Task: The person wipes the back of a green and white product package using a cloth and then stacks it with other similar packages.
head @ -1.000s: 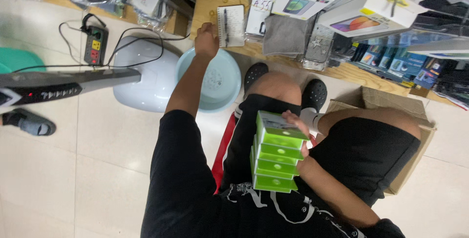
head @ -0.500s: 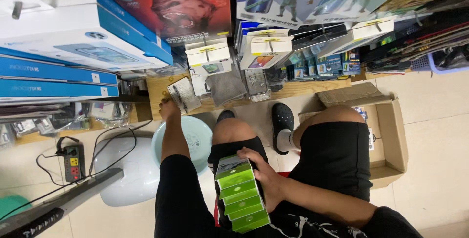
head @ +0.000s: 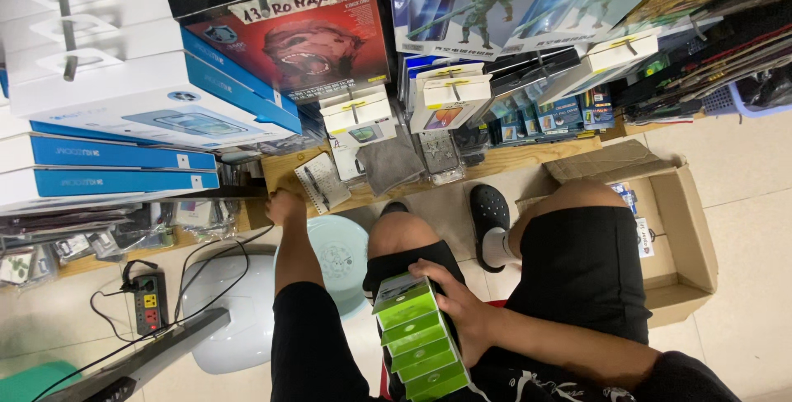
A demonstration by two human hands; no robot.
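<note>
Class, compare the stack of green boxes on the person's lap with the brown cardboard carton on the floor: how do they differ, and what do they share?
The stack of green boxes is several small, closed packs, while the cardboard carton is one large box with its flaps open. The green boxes are bright and glossy; the carton is plain brown. The right hand steadies the green boxes on the lap; the carton sits untouched on the floor. Both are rectangular packaging.

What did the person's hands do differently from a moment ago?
The left hand went from reaching near the spiral notepad to gripping the wooden shelf edge beside it. The view tipped up, so more boxes show. The right hand still clasps the stack of green boxes against the lap.
</note>
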